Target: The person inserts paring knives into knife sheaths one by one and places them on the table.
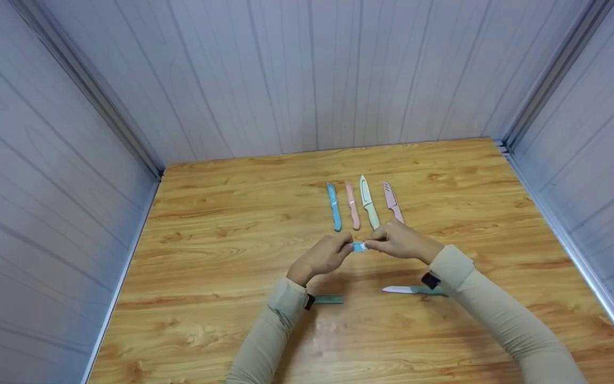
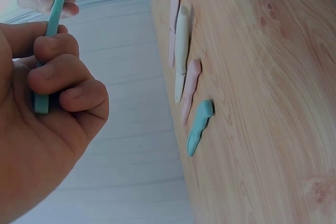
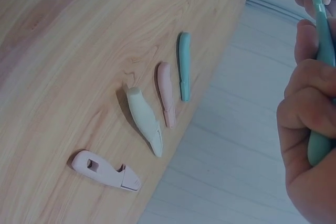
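Observation:
Both hands hold one teal knife between them, above the table. My left hand [image 1: 324, 253] curls its fingers round the flat, narrow sheath [image 2: 55, 17] of the knife. My right hand [image 1: 400, 240] grips the rounded handle [image 3: 320, 148], whose butt shows below the fingers in the right wrist view. In the head view only a short light-blue stretch [image 1: 358, 246] shows between the two hands. Below them on the table lie a bare knife with a white blade and green handle [image 1: 405, 289], partly hidden by the right wrist, and a dark green sheath [image 1: 328, 300] beside the left wrist.
Beyond the hands, a row of sheathed knives lies on the wooden table [image 1: 221, 224]: a blue one [image 1: 334, 208], a pink one [image 1: 353, 207], a larger cream one [image 1: 369, 202] and a pink one with slots [image 1: 391, 198]. Pale panel walls [image 1: 285, 74] enclose the table's back and sides.

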Tool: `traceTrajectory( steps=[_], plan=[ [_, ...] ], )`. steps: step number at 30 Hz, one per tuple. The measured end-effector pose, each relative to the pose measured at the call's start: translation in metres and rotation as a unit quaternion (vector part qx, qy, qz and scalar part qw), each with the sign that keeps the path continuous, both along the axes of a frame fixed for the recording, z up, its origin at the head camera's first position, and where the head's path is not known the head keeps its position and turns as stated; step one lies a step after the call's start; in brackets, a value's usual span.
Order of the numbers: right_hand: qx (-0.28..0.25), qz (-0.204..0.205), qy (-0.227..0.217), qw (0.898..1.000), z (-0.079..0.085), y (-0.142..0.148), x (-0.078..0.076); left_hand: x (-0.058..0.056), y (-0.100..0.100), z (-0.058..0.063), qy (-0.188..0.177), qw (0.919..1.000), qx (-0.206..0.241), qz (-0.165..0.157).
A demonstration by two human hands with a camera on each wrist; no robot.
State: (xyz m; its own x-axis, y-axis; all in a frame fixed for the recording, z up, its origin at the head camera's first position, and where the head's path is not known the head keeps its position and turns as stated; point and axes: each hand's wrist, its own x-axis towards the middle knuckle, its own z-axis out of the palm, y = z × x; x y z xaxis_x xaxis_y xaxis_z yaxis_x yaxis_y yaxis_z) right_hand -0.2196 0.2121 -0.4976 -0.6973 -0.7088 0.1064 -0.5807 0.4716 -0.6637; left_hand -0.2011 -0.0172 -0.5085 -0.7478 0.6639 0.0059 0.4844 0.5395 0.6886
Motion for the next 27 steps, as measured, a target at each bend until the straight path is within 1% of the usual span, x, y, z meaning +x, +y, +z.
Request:
traceTrajectory(
  steps=[6,12,15,19,22,27],
  plan=[
    [-0.006,0.007,0.006,1.000,-0.001,-0.001,-0.001,0.000,0.001,0.000,0.014,0.9999,-0.004,-0.006],
    [0.001,0.004,0.011,1.000,0.000,-0.002,0.000,0.000,0.000,0.001,0.007,0.9999,0.005,-0.011],
    [0.003,0.005,0.013,1.000,0.000,-0.001,-0.001,0.000,0.000,0.001,0.010,0.9998,0.005,-0.015],
    [0.004,0.006,0.021,1.000,-0.003,0.001,-0.002,-0.001,0.000,0.001,0.006,0.9999,0.004,-0.010],
    [0.011,-0.004,0.021,1.000,-0.004,0.004,-0.003,-0.001,-0.002,0.001,-0.009,0.9999,0.002,-0.006],
    [0.033,-0.040,0.003,0.999,-0.005,0.015,-0.003,-0.001,-0.008,-0.002,-0.032,0.9995,-0.007,0.005]
  ],
)
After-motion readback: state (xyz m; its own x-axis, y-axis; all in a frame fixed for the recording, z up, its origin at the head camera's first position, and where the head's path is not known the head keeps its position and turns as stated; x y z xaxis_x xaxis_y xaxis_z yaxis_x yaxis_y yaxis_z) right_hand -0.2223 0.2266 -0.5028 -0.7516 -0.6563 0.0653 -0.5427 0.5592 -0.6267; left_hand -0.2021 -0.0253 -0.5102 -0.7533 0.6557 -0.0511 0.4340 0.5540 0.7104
